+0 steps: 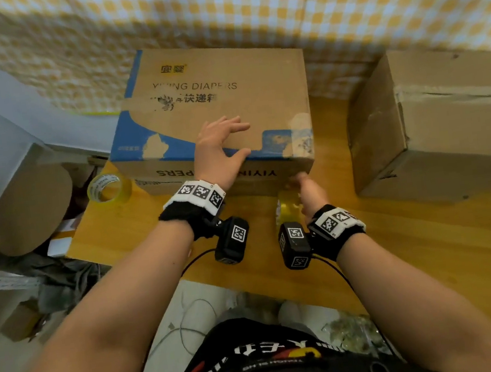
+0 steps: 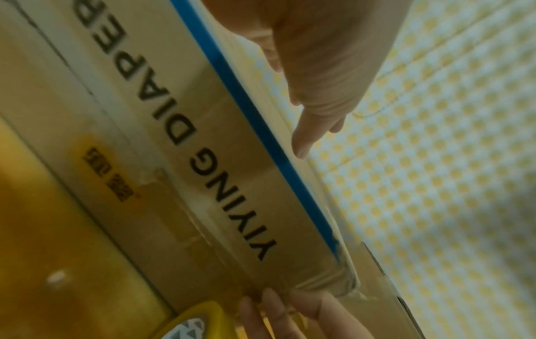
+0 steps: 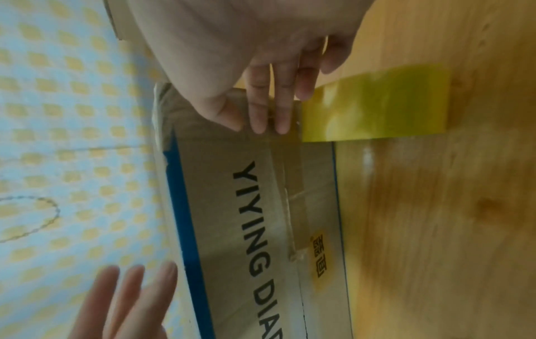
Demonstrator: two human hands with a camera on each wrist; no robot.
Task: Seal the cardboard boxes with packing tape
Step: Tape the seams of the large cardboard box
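The diaper box (image 1: 218, 102), brown with blue edges, stands closed on the wooden table (image 1: 430, 240). My left hand (image 1: 227, 144) lies flat on its top near the front edge, fingers spread; the left wrist view shows the left hand (image 2: 316, 75) over the blue rim. My right hand (image 1: 306, 187) is at the box's lower front right corner. In the right wrist view its straight fingers (image 3: 266, 114) press on the front face of the box (image 3: 261, 206). A yellow tape roll (image 3: 377, 103) stands on the table against that corner, beside the little finger; the head view shows this roll (image 1: 285, 207) under the wrist.
A second tape roll (image 1: 108, 188) sits at the table's left edge beside the box. A larger plain cardboard box (image 1: 435, 131) stands at the right. A yellow checked cloth (image 1: 277, 5) hangs behind. Clutter and cables lie on the floor at the left.
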